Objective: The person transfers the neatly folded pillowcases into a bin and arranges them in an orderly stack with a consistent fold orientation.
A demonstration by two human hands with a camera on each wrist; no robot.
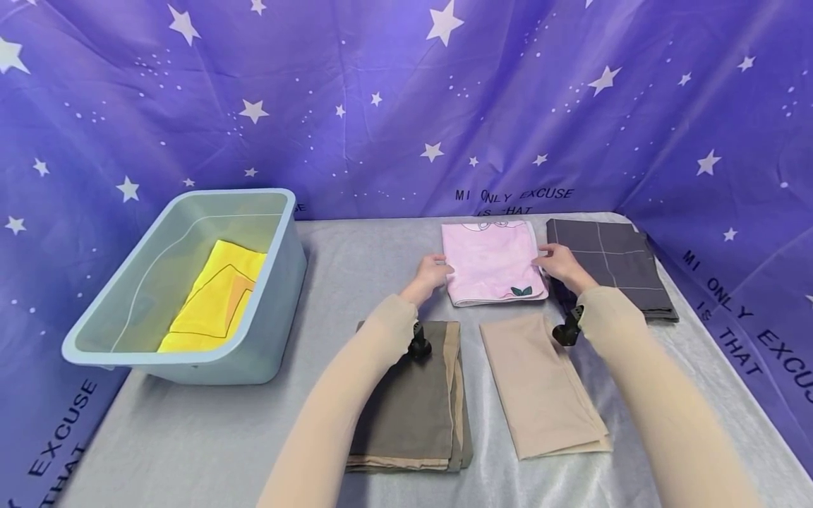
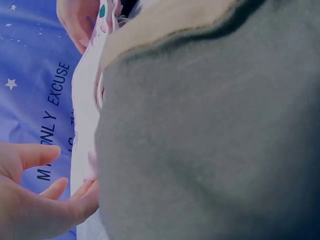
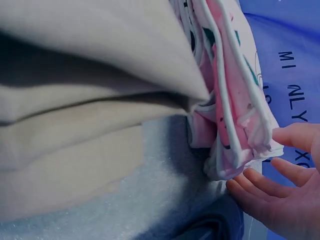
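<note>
A folded pink cloth (image 1: 492, 257) with a white edge and green leaf print lies toward the back of the table. My left hand (image 1: 433, 274) touches its left edge; in the left wrist view that hand (image 2: 45, 195) has its fingers spread, some meeting the cloth. At the opposite edge, my right hand (image 1: 560, 262) touches the right side with extended fingers. The right wrist view shows the stacked layers of the pink cloth (image 3: 240, 100) beside the fingertips (image 3: 250, 175). Nearer me lie a folded dark olive cloth (image 1: 406, 409) and a folded beige cloth (image 1: 540, 388).
A folded dark grey checked cloth (image 1: 612, 264) lies at the right, close beside my right hand. On the left stands a blue-grey plastic tub (image 1: 288, 282) with a yellow cloth (image 1: 209, 303) inside. A purple star-printed curtain (image 1: 362, 85) hangs behind the grey-covered table (image 1: 343, 275).
</note>
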